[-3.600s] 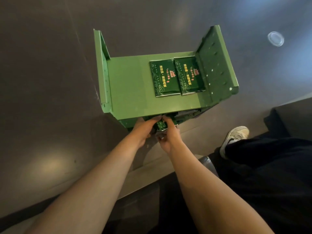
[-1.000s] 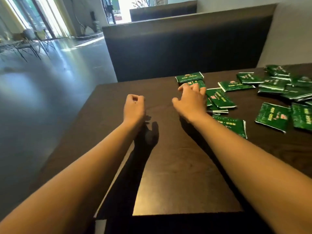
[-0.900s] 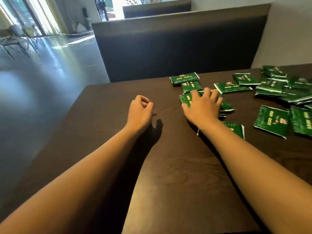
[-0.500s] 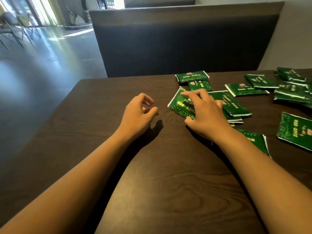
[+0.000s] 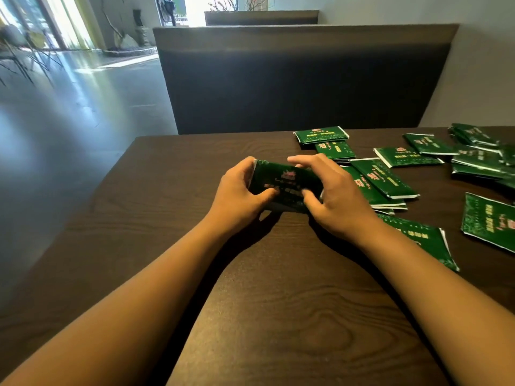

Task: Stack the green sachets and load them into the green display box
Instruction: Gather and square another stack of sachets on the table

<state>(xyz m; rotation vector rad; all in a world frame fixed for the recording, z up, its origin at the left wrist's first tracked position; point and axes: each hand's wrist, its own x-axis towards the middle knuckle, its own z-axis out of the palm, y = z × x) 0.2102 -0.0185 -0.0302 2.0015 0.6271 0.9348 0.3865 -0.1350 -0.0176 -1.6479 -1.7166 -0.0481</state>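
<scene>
I see both hands on one green sachet (image 5: 284, 188): left hand (image 5: 239, 199) grips its left end, right hand (image 5: 337, 196) pinches the right, just above the dark wood table (image 5: 278, 316). Roughly ten loose sachets (image 5: 384, 179) lie scattered to the right; blurred pile, exact count unclear. Dark booth seat (image 5: 292, 87) behind, glossy floor (image 5: 69, 112) left.
</scene>
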